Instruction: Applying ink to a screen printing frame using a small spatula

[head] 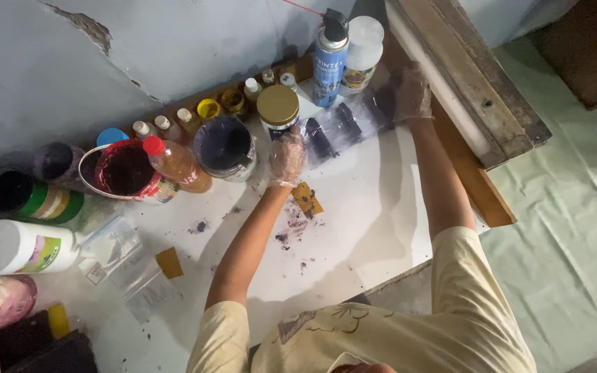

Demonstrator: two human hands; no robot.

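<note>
A clear plastic sheet point(343, 124) smeared with dark purple paint is stretched between my two hands above the white table point(367, 221). My left hand point(287, 159), in a thin clear glove, grips its near-left end beside a jar with a gold lid point(278, 110). My right hand point(411, 93), also gloved, holds the far-right end next to a wooden frame point(464, 90). Below my left hand lies a small yellow card point(307, 199) stained with purple, with purple spatter around it.
Along the wall stand a blue spray can point(330, 59), a white bottle point(363, 52), several small dropper bottles, an open dark paint tub point(224, 146), a red tub point(124, 169) and an orange bottle with a red cap point(176, 164). Cans and plastic bags sit at left. Pale cloth point(575, 207) covers the right.
</note>
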